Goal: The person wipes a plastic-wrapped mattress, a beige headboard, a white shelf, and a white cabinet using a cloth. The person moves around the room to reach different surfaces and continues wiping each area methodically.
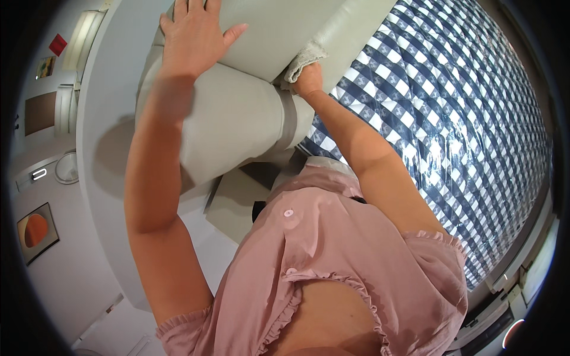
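Pale sofa [234,121], with left hand [191,44] over it, thumb spread wide, right hand [309,79] holding crumpled rag [305,58] against it, checked covering [451,118] to its right.

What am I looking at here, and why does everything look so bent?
There's no machine: these are a person's own bare hands. The picture comes from a wide fisheye camera worn on the head, looking down, so straight edges curve. The left hand is spread over a pale padded sofa, seemingly resting on it. The right hand holds a crumpled light cloth against the sofa. To the right spreads a shiny dark-blue and white checked cover.
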`<state>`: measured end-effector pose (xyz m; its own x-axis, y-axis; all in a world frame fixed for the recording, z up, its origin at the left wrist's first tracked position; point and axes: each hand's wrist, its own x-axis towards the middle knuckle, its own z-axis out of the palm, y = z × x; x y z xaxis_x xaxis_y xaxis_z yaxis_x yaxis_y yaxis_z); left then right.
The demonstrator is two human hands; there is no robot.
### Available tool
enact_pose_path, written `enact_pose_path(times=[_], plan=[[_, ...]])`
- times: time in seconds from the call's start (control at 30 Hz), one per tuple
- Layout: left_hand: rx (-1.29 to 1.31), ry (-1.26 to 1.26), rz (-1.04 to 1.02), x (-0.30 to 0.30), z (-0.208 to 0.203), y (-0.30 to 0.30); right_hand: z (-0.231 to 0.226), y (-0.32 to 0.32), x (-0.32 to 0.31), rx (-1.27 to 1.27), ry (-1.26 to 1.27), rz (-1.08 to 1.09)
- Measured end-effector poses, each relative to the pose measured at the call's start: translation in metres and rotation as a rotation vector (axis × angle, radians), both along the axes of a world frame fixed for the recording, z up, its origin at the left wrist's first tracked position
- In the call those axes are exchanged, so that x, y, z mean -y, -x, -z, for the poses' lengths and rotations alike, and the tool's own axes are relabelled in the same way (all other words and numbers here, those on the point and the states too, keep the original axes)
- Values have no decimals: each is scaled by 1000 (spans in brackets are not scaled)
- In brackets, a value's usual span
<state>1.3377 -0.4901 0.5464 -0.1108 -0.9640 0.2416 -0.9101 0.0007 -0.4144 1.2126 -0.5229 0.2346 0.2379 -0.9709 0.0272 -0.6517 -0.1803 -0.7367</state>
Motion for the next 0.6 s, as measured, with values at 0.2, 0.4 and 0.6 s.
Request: enact_pose_path(times=[0.2,0.4,0.6], plan=[[86,-25,158,-42,3,-17,2,4,-27,-52,29,-249],[-194,-170,65,-122,-11,-18,-5,10,-45,-162,-28,-485],[-420,30,87,-179,-18,-1,18,21,-52,-53,-97,-466]])
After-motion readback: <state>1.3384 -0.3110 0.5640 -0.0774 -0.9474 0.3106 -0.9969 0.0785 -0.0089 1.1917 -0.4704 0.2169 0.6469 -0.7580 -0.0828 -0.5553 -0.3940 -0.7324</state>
